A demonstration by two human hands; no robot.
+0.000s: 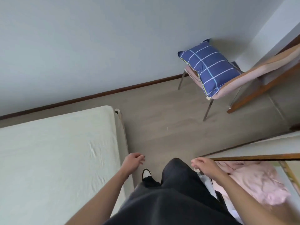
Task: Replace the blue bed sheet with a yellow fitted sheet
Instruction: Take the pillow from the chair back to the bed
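Observation:
The bed [53, 153] fills the lower left, covered with a pale yellowish sheet that lies smooth with a few creases; its far corner is tucked at the frame. No blue sheet shows on the bed. My left hand [132, 160] hangs beside the bed's right edge, fingers loosely curled, holding nothing. My right hand [203, 164] hovers at the same height over the floor, fingers relaxed and empty. My dark trousers and one foot show between the hands.
A blue checked pillow [209, 67] lies on a pink chair [227, 90] with metal legs by the far wall. A wooden frame [259, 157] with pink cloth [253, 181] stands at the lower right. Grey floor [162, 120] lies between bed and chair.

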